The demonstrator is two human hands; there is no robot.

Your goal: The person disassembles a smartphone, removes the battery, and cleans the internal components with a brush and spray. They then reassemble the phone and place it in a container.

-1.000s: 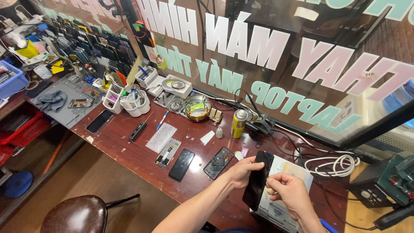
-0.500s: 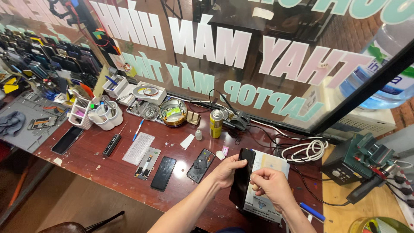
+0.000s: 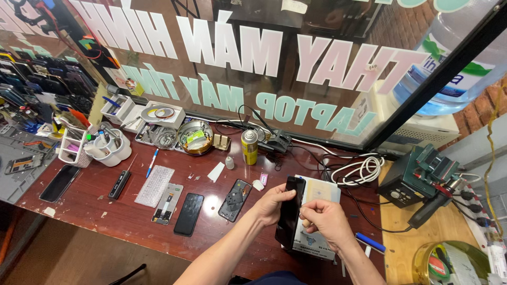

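Note:
My left hand (image 3: 272, 203) grips the left edge of a black phone screen (image 3: 289, 217) that stands on its long edge, tilted, over a white box-shaped pad (image 3: 319, 192) on the dark red workbench (image 3: 105, 216). My right hand (image 3: 328, 223) is closed at the phone's right side, fingertips pinched against its edge; whatever small thing it pinches is hidden. An opened phone back (image 3: 234, 199) and a black phone (image 3: 188, 213) lie just left of my left hand.
A yellow spray can (image 3: 249, 147), a round tin (image 3: 195, 137), tool cups (image 3: 108, 148) and part trays stand along the glass front. White coiled cable (image 3: 359, 170) and a green soldering station (image 3: 417, 177) sit to the right. A grey mat (image 3: 18, 163) lies far left.
The view has swung to the right and drawn closer. Both hands stay on the upright phone; the right hand has closed in on its edge.

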